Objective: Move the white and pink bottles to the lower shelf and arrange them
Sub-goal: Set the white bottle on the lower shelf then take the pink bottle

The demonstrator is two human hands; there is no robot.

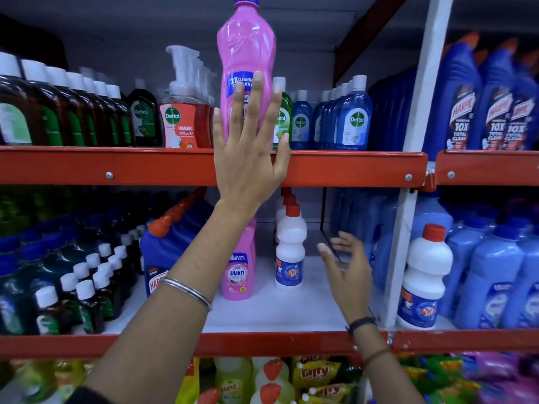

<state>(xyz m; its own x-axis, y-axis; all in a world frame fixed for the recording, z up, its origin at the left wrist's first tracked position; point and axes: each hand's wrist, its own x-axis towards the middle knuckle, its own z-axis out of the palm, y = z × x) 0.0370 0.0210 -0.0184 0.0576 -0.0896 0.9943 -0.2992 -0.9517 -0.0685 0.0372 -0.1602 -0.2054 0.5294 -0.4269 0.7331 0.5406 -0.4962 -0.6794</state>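
Fetch step: your left hand (pixel 248 153), fingers spread, grip open, reaches the tall pink bottle (pixel 246 53) on the upper shelf (pixel 350 167). Your right hand (pixel 347 266) hangs open over the lower shelf (pixel 277 313). Next: close around it, lower beside its pink twin (pixel 239 275).

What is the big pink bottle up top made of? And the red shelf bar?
The tall pink bottle with a blue cap looks like glossy moulded plastic: bright glints and raised lettering show in its side. The red shelf bar seems to be painted metal, smooth and flat-edged, fixed with silver bolts.
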